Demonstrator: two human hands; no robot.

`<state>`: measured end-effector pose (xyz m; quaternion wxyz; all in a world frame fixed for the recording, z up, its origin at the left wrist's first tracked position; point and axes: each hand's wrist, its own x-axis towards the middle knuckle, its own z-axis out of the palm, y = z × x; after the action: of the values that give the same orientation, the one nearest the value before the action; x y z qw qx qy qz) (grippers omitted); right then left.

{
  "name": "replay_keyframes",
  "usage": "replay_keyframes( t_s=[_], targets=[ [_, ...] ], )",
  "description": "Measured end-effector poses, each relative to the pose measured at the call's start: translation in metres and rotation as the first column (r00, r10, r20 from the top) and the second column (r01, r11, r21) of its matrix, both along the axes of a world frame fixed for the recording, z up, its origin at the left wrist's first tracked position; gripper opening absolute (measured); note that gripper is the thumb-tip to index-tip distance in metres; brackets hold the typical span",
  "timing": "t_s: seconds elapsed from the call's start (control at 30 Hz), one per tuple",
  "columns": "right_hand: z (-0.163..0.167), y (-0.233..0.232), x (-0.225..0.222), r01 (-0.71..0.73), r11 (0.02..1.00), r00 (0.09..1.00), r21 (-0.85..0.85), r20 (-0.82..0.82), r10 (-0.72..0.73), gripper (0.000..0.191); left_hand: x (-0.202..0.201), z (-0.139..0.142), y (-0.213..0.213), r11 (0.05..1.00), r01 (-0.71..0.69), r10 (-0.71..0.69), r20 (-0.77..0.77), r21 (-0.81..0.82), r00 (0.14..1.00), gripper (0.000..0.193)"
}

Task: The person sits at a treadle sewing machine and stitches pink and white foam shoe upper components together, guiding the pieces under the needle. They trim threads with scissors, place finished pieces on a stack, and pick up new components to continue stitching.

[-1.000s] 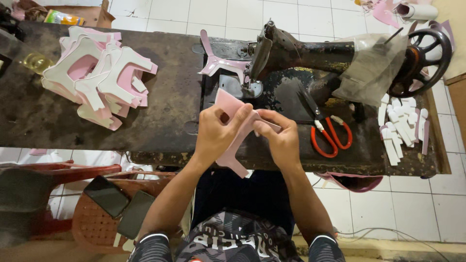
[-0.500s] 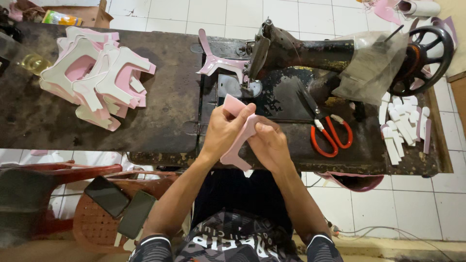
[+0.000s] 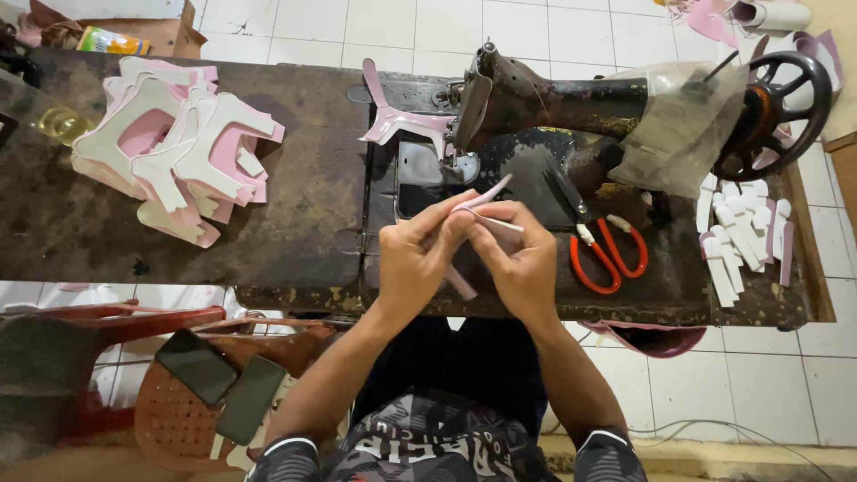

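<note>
My left hand (image 3: 418,259) and right hand (image 3: 518,259) pinch the pink cut piece (image 3: 482,198) edge-on to align it, scissors (image 3: 607,254) at three o'clock.

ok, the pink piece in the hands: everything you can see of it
The pink piece is a thin, flat cutout, foam or leatherette by its look, pink with a paler edge. It is seen edge-on, tilted, pinched between the left hand and right hand above the worn sewing table. One end pokes up toward the sewing machine; another shows below the fingers.
</note>
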<state>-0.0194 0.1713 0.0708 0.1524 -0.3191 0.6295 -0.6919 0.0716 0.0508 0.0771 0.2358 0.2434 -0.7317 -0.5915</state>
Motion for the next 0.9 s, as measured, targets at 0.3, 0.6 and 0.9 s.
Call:
replay_keyframes(
  t_s=[0.3,0.6,0.9],
  targets=[
    [-0.033,0.003,-0.045,0.027,0.999,0.995,0.046,0.097,-0.031,0.015,-0.026,-0.054,0.019,0.772,0.165,0.248,-0.53,0.613,0.811,0.04],
    [-0.052,-0.036,-0.113,-0.187,0.914,0.935,0.359,-0.22,0.278,0.033,-0.009,-0.067,-0.048,0.822,0.107,-0.208,-0.121,-0.559,0.971,0.02],
    [-0.068,-0.042,-0.128,-0.061,0.901,0.735,0.429,-0.592,0.332,0.039,-0.025,-0.065,-0.076,0.329,0.187,-0.441,0.024,-0.926,0.897,0.027]
  ],
)
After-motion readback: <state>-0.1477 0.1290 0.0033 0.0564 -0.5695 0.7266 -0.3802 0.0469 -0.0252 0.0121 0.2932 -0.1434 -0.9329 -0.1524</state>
